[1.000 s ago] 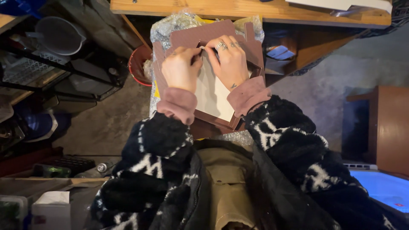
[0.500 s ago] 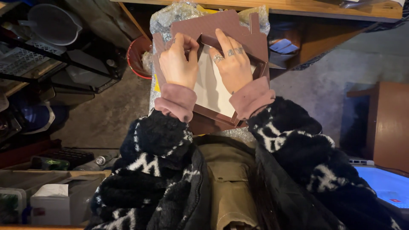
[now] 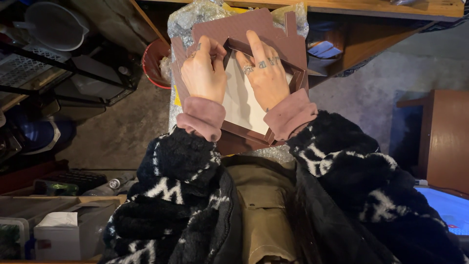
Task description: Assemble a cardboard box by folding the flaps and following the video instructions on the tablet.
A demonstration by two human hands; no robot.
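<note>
A brown picture frame (image 3: 288, 54) lies face-down on my lap, resting on bubble wrap (image 3: 195, 14). A pale backing board (image 3: 242, 100) sits inside it, with a brown cardboard flap folded out along the top. My left hand (image 3: 202, 73) presses on the frame's upper left inner corner. My right hand (image 3: 264, 68), with rings on its fingers, lies flat on the backing with its index finger stretched to the top inner edge. Pink cuffs and black-and-white fleece sleeves cover both arms.
A red bucket (image 3: 154, 63) stands on the floor left of the frame. Black wire shelving (image 3: 53, 73) with a white bowl fills the upper left. A wooden table edge (image 3: 381, 7) runs across the top. A brown cabinet (image 3: 447, 137) is right; boxes (image 3: 58, 232) lower left.
Both hands have slid up along the frame towards its top inner edge. The right index finger now points straight at that edge. The frame sits slightly higher in view.
</note>
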